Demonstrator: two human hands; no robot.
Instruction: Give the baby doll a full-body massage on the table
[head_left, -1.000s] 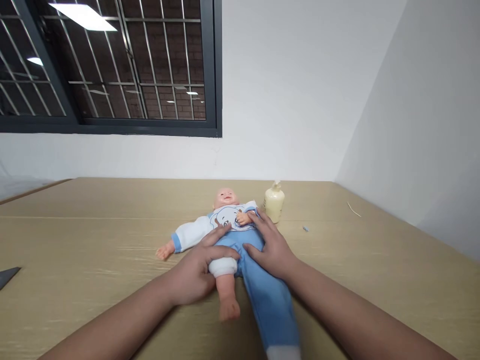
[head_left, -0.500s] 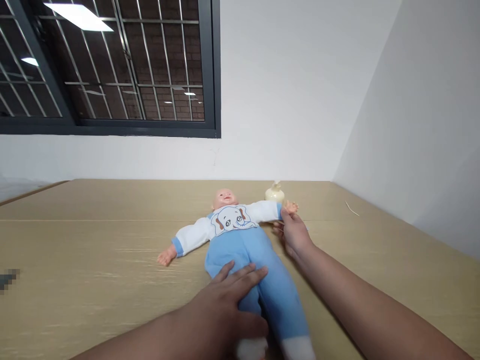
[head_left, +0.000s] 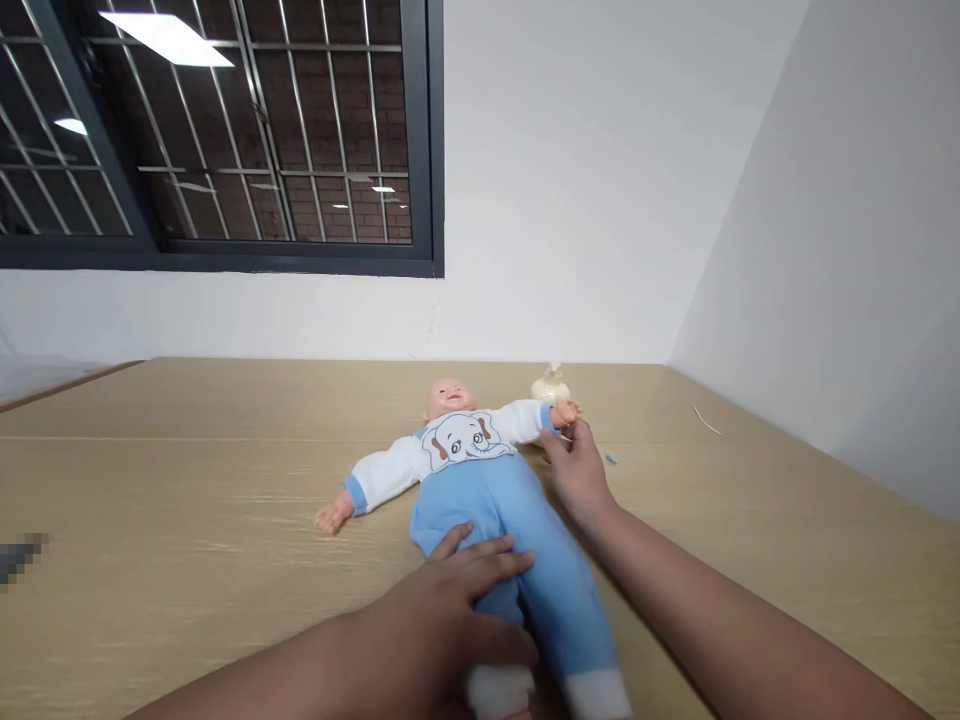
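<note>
A clothed doll lies face up, legs under a spread left hand, the right hand curled at its wrist, grip or mere touch impossible to tell; likely light and soft-bodied, it looks best held by the trunk, ahead of the left hand; a pale bottle stands just beyond the right hand, the tabletop running wide leftward, its far edge at the wall beyond both hands

We log even, soft light — white glare in the window, upper left; faint shadow on the wall, right; dark object at left edge pixelated.
</note>
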